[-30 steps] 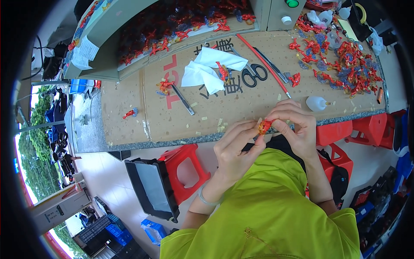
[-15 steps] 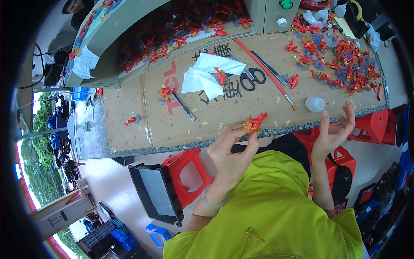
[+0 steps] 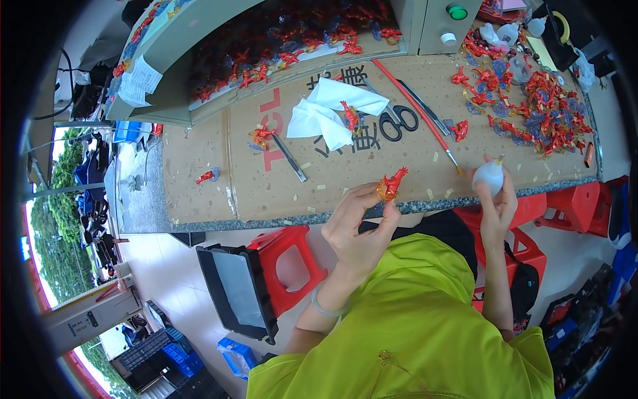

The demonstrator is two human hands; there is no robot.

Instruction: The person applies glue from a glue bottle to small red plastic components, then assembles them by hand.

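At lower centre of the frame the left hand (image 3: 355, 226) pinches a small red-and-orange figurine (image 3: 391, 185) in its fingers, while the right hand (image 3: 497, 203), centre right, is closed around a small white squeeze bottle (image 3: 490, 176) with its nozzle up. Both are held off the tabletop (image 3: 266, 193) edge, so a slackened pinch would likely drop the figurine to the floor. Farther up, the long tray (image 3: 199, 100) at upper centre holds many red pieces; scissors (image 3: 393, 123) lie beside white cloths (image 3: 332, 113).

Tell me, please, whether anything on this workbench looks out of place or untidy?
One small red piece lies alone at the cardboard sheet's left end, far from the red and blue heap at the right; pale scraps dot the cardboard.
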